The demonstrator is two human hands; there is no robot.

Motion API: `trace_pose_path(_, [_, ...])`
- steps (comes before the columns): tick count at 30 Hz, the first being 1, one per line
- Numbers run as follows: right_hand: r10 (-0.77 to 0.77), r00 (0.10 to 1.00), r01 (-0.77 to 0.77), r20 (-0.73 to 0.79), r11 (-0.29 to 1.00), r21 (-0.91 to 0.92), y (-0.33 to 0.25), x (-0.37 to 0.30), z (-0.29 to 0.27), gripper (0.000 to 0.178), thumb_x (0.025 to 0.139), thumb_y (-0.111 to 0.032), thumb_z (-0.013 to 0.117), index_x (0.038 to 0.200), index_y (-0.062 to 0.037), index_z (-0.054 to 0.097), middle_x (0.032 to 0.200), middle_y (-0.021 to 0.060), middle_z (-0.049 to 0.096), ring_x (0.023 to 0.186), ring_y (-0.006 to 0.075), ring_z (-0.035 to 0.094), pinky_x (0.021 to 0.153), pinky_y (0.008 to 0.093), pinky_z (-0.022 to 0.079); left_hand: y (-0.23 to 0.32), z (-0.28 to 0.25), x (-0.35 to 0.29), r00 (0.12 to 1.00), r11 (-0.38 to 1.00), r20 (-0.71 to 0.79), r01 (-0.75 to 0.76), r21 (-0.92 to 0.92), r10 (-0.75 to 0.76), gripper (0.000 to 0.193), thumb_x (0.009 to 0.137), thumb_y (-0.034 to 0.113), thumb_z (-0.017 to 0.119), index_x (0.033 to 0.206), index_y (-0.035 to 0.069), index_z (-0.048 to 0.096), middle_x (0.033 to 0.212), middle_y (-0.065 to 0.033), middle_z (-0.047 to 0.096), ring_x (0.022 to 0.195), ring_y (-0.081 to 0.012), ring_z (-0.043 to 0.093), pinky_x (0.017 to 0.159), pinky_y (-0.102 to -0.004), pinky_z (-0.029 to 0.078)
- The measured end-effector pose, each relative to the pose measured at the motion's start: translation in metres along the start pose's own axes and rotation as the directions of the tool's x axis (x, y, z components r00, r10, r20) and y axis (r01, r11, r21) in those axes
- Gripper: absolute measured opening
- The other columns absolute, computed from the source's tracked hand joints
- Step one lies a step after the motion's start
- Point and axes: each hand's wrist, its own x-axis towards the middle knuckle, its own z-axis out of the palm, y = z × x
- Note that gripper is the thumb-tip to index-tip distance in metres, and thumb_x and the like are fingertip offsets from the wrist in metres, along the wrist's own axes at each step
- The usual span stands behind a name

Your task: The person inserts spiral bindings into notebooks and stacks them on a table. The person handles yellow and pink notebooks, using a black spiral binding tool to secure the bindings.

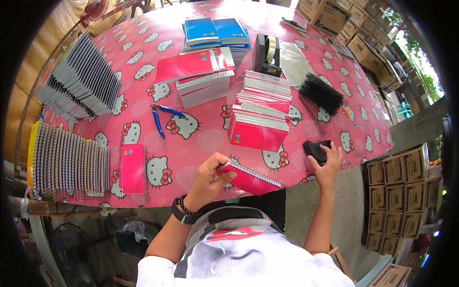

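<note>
My left hand (209, 178) grips a pink spiral-bound notebook (252, 180) at the near edge of the table, tilted toward me. My right hand (327, 165) rests on a small black object (315, 149) lying near the table's right front edge; I cannot tell what the object is. Just beyond the held notebook lies a stack of pink notebooks (259, 126), with a second stack (266, 88) behind it.
Blue pliers (162, 117) and one pink notebook (133, 168) lie on the pink cartoon-cat tablecloth (191, 143). Rows of spiral notebooks (71, 160) stand left. Blue notebooks (216, 32), a black tape dispenser (267, 55), black spiral coils (320, 95) sit farther back. Cardboard boxes (401, 191) stack right.
</note>
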Motion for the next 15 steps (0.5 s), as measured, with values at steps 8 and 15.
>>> trace_pose_path(8, [-0.431,0.893,0.077,0.127,0.425,0.902,-0.174,-0.006,-0.057,0.031,0.073,-0.006,0.076,0.101,-0.0038,0.064,0.096,0.0121,0.062,0.086,0.0244,0.061,0.072,0.0322,0.05,0.032,0.018,0.004,0.991,0.946,0.046,-0.136,0.294,0.128,0.019,0.079,-0.001,0.071,0.096,0.0,0.061,0.091,-0.0071,0.064,0.083,-0.0118,0.062,0.072,-0.0253,0.05])
trace_pose_path(15, [-0.419,0.901,0.062,0.113,0.382,0.922,-0.193,-0.009,-0.049,0.021,0.075,-0.008,0.076,0.092,-0.0028,0.064,0.082,0.0084,0.058,0.072,0.022,0.058,0.06,0.0306,0.047,0.044,0.009,-0.006,0.996,0.957,0.015,-0.086,0.276,0.085,0.019,0.08,-0.002,0.072,0.096,-0.001,0.061,0.09,-0.0038,0.063,0.085,-0.0081,0.06,0.074,-0.0233,0.051])
